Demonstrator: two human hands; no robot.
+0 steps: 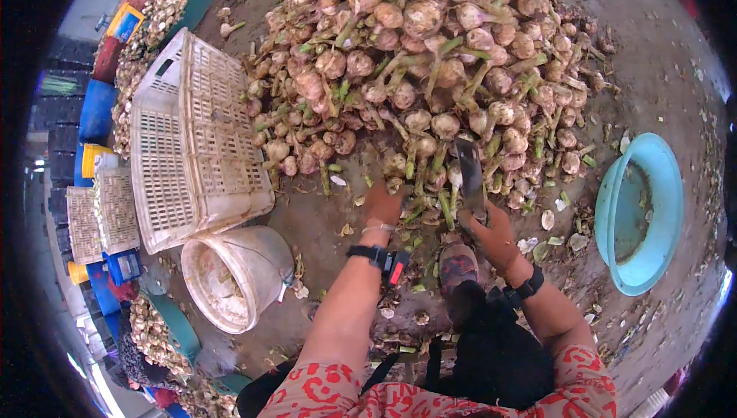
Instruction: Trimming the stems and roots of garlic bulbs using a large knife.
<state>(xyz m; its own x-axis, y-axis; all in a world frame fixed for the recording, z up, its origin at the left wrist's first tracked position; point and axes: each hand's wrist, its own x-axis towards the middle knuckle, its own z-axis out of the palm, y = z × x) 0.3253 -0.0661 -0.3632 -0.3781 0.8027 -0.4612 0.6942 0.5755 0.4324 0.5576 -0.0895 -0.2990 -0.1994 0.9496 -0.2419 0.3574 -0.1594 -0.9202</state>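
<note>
A large heap of garlic bulbs with green cut stems rises in front of me. My left hand is closed at the heap's near edge, with a garlic bulb at its fingertips. The fingers are partly hidden behind the back of the hand. My right hand grips a broad-bladed knife. Its dark blade points away from me, over the nearest bulbs and stems. Just below the knife's handle is my shoe.
Left stands a white slatted plastic crate, tilted, with a dirty white bucket lying beside it. A turquoise basin is tipped up at right. Peelings and stem pieces litter the floor. Far left are more garlic piles, blue tubs and baskets.
</note>
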